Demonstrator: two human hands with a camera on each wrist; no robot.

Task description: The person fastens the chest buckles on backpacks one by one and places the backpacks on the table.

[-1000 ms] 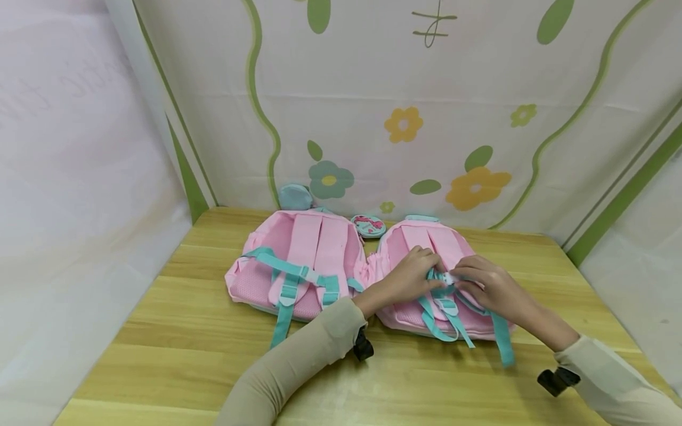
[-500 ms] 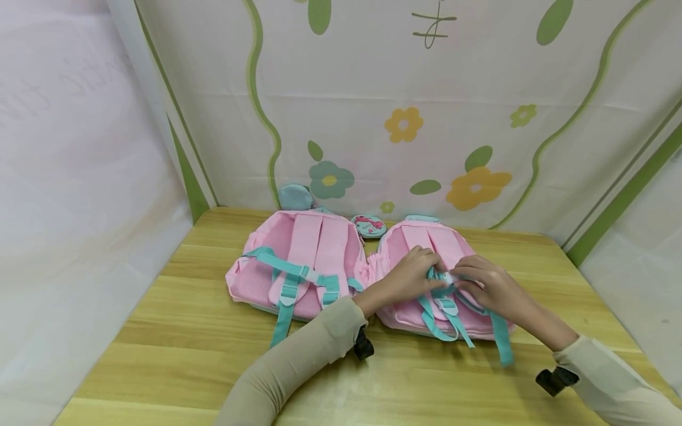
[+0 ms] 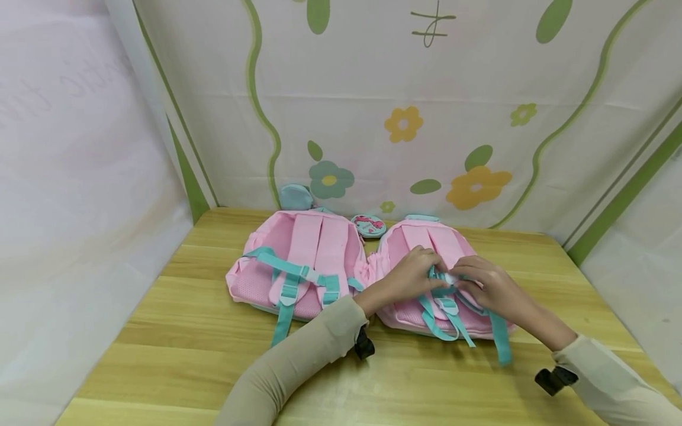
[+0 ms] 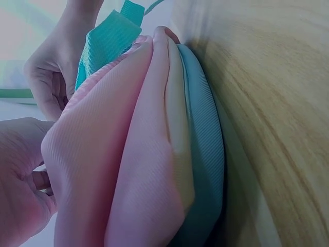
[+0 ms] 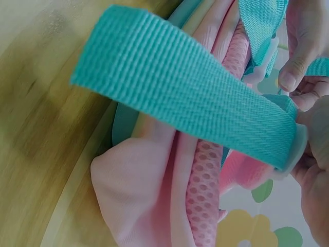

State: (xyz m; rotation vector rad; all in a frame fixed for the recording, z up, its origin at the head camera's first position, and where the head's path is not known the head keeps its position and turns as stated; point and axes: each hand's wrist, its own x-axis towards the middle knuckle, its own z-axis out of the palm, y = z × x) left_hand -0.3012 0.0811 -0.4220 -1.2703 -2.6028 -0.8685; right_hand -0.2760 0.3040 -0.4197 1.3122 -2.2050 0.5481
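Two pink backpacks lie straps-up on the table. Both hands are over the right backpack (image 3: pixel 396 316), at a teal chest strap with a white plastic buckle (image 3: pixel 450 278). My left hand (image 3: pixel 412 273) pinches the strap and buckle from the left, fingers bent over it. From the right, my right hand (image 3: pixel 490 287) pinches the buckle's other side between thumb and fingers. In the right wrist view the buckle's pale end (image 5: pixel 295 149) sits at the right fingertips, and a loose teal strap tail (image 5: pixel 169 77) hangs from it. The fingers hide where the buckle halves meet.
The left backpack (image 3: pixel 247 287) has its chest strap buckle (image 3: pixel 309 274) fastened across the shoulder straps. A round teal pouch (image 3: pixel 369 225) with a pink picture lies between the bags, and a plain teal one (image 3: pixel 295 197) stands behind, near the flowered backdrop (image 3: pixel 346 130).
Both hands keep their grip in nearly the same place. The right wrist has shifted slightly left, and the hanging strap tail has swung a little left with it.
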